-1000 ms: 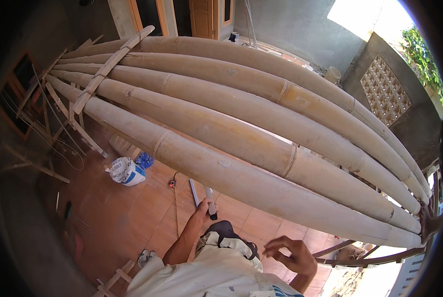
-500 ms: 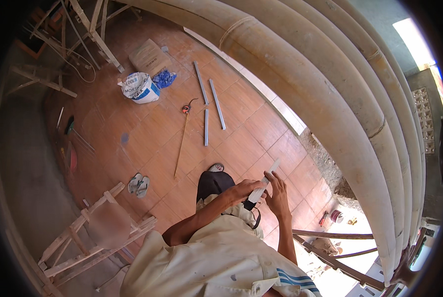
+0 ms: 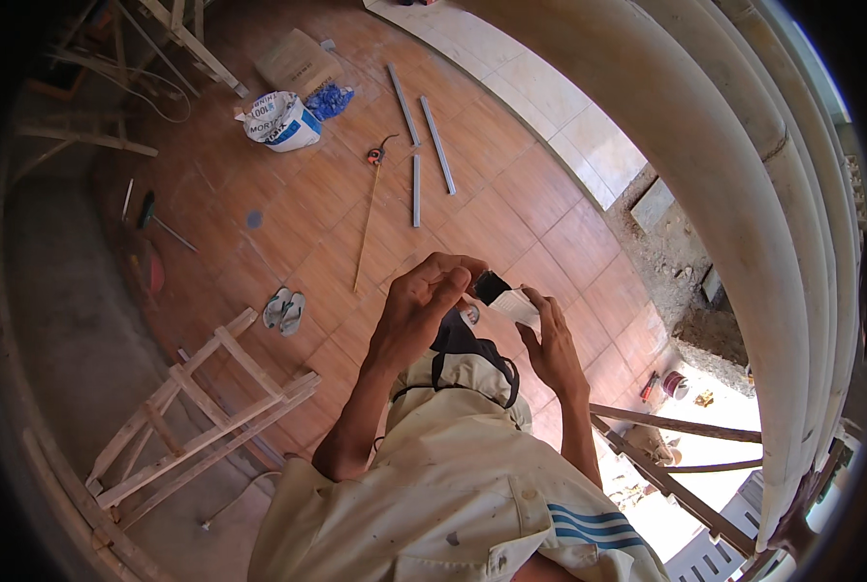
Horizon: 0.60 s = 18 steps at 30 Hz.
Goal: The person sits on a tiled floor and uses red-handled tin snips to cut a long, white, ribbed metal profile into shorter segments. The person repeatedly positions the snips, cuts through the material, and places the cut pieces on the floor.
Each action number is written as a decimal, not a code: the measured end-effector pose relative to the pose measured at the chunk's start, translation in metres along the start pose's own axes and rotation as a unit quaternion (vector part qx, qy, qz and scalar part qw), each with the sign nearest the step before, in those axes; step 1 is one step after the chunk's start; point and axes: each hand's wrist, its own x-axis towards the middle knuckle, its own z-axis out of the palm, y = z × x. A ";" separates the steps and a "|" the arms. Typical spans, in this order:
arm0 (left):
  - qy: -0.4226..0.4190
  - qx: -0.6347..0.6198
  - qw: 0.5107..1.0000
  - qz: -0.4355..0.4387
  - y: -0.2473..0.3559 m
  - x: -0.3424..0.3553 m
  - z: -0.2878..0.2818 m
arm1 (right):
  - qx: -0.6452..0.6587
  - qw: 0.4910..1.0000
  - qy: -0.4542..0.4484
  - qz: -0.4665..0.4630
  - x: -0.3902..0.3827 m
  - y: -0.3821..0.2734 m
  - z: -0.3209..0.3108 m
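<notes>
Head view: pale piece point(image 3: 517, 308) between both hands; right hand point(image 3: 556, 355) pinches it, left hand point(image 3: 428, 299) at its black end, grip unclear. Handling looks unfinished; three strips point(image 3: 436, 144) lie unheld, tape point(image 3: 374, 155) extended.

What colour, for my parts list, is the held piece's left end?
The left end is black, seen best in the head view.

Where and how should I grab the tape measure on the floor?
Probably by its red-and-black case, from above and slightly left. The case is the compact, bulky part; the thin blade runs out toward you, and a dark curved strip sticks out at its right. Your right hand is on the pale, black-ended piece.
</notes>
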 end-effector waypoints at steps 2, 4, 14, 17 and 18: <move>-0.006 -0.002 1.000 0.016 0.008 -0.001 0.004 | 0.007 1.000 -0.003 0.002 -0.002 -0.008 -0.009; -0.015 -0.006 1.000 0.018 0.015 -0.002 0.008 | 0.024 1.000 -0.009 0.009 -0.005 -0.015 -0.020; -0.085 0.000 0.996 -0.039 0.033 0.008 0.006 | 0.026 0.997 -0.071 0.000 -0.031 -0.023 -0.050; -0.086 0.026 0.995 -0.042 0.032 0.008 0.007 | 0.026 0.996 -0.087 0.008 -0.037 -0.022 -0.051; -0.083 0.035 0.995 -0.043 0.032 0.007 0.008 | 0.027 0.995 -0.094 0.012 -0.038 -0.022 -0.051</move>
